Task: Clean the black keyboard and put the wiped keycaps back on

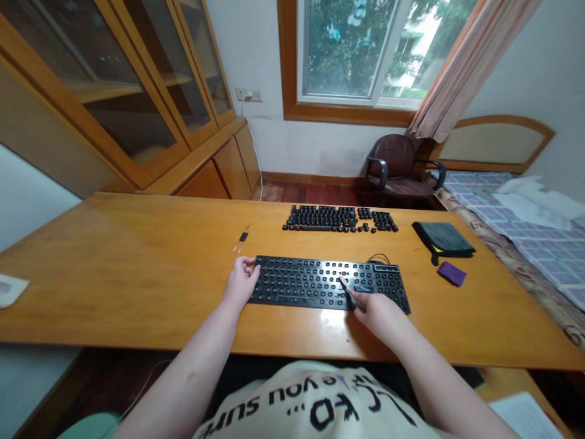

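A black keyboard base (301,300) with its keycaps off lies flat on the desk, showing rows of bare switch posts. My left hand (240,281) grips its left end, thumb on top and fingers curled at the edge. Over the right half, my right hand (372,310) pinches a slim brush (347,290) with a dark handle. The brush's pale tip touches or hovers just over the posts; I cannot tell which. Behind the base, the removed black keycaps (322,218) sit laid out in keyboard order.
On the wooden desk (137,274), a small black tool with wire prongs (244,236) lies left of the keycaps. A folded dark cloth (443,238) and a purple pad (452,274) lie at the right. A cable (379,258) loops behind the base.
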